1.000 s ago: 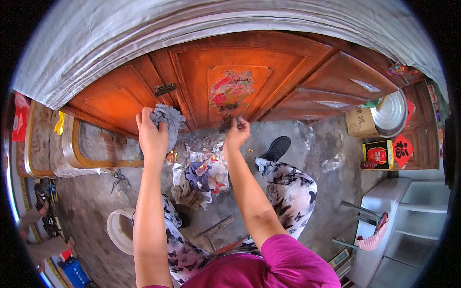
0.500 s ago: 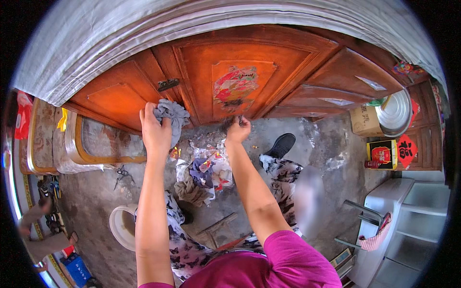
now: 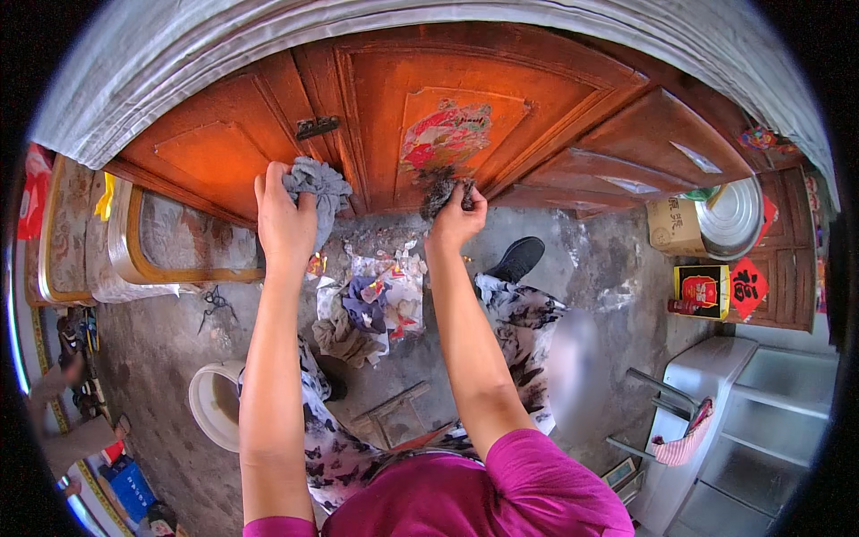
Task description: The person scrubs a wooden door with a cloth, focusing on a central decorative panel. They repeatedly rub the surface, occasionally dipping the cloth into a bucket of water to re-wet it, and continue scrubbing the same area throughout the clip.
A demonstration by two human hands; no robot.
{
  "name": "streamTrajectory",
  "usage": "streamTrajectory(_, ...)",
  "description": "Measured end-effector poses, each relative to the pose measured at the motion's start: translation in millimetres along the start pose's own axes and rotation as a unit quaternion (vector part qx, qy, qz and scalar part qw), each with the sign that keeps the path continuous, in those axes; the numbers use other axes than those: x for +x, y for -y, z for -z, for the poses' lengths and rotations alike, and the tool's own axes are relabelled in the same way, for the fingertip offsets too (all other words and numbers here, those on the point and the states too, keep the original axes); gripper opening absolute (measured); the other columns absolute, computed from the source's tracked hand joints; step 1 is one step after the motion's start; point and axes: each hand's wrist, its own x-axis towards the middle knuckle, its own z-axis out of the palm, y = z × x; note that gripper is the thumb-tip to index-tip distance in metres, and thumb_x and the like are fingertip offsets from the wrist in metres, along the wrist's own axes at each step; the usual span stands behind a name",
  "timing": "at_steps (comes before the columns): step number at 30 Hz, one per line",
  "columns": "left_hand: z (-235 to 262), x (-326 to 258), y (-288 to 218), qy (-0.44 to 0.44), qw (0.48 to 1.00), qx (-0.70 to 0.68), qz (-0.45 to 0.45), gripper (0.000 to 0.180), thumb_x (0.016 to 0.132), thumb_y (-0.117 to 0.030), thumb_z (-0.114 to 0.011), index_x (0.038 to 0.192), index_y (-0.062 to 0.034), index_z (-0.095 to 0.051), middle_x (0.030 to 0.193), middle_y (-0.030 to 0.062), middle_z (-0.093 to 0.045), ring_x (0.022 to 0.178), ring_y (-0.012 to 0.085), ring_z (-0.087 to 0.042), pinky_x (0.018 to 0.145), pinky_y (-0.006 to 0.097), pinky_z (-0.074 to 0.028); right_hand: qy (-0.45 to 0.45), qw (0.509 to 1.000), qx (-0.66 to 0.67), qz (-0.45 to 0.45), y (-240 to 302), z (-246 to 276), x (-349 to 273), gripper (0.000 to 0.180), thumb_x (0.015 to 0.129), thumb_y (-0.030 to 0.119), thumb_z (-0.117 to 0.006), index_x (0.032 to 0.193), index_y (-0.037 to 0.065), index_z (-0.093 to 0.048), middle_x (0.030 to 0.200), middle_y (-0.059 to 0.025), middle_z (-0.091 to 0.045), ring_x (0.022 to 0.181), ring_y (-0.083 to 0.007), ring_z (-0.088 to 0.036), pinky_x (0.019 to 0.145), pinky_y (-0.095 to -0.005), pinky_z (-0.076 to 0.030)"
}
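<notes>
A brown-orange wooden cabinet stands in front of me. Its middle door bears a torn, partly peeled red picture sticker. My left hand is closed on a crumpled grey cloth at the lower part of the cabinet, below a dark metal latch. Between the fingers of my right hand is a dark steel-wool scrubber, at the lower end of the sticker, where the surface looks blackened. The scrubber is partly hidden by my fingers.
Rags and paper scraps lie on the floor between my arms. A white bucket stands at left. Wood-framed seating is beside the cabinet. On the right are a cardboard box, a metal lid and a chair. A person is at far left.
My right hand has moved slightly up and right, and the scrubber in it shows more clearly. The left hand still holds the cloth in about the same place. The view has shifted slightly.
</notes>
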Motion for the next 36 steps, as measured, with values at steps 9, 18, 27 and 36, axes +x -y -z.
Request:
streamTrajectory(9, -3.1, 3.0, 7.8, -0.021, 1.0, 0.004, -0.022, 0.038, 0.084, -0.004, -0.064, 0.121, -0.0051, -0.053, 0.119, 0.0206, -0.055, 0.109, 0.046, -0.059, 0.094, 0.051, -0.05, -0.003, 0.999, 0.003, -0.046, -20.5, 0.6, -2.6, 0.016, 0.095, 0.009, -0.078, 0.104, 0.003, -0.066, 0.099, -0.0056, -0.07, 0.085, -0.0162, -0.064, 0.077, -0.0321, -0.054)
streamTrajectory(18, -3.0, 2.8, 4.8, -0.019, 1.0, -0.003, -0.014, 0.04, 0.084, -0.004, -0.065, 0.122, -0.0067, -0.053, 0.119, 0.0202, -0.054, 0.109, 0.0459, -0.059, 0.091, 0.052, -0.05, 0.009, 0.998, -0.051, -0.023, -26.9, 10.4, 6.7, 0.017, 0.094, 0.008, -0.077, 0.104, 0.0, -0.066, 0.097, -0.0058, -0.07, 0.086, -0.0152, -0.062, 0.079, -0.0331, -0.053)
streamTrajectory(27, -1.3, 4.5, 2.0, -0.007, 1.0, 0.003, 0.001, 0.04, 0.085, -0.004, -0.065, 0.123, -0.0066, -0.053, 0.12, 0.0204, -0.055, 0.108, 0.0465, -0.06, 0.09, 0.051, -0.051, 0.013, 1.0, 0.027, 0.008, -2.8, -2.4, -3.8, 0.018, 0.092, 0.009, -0.081, 0.099, 0.0, -0.067, 0.097, -0.0051, -0.07, 0.086, -0.0135, -0.06, 0.08, -0.0318, -0.051)
streamTrajectory(36, -1.6, -0.2, 6.9, -0.018, 1.0, 0.004, 0.004, 0.039, 0.085, -0.005, -0.065, 0.122, -0.0077, -0.053, 0.119, 0.02, -0.056, 0.105, 0.0467, -0.061, 0.087, 0.053, -0.052, 0.053, 0.996, 0.016, 0.076, 34.1, -13.8, -11.7, 0.015, 0.098, 0.009, -0.073, 0.098, -0.003, -0.063, 0.093, -0.0051, -0.065, 0.086, -0.015, -0.058, 0.082, -0.0317, -0.05)
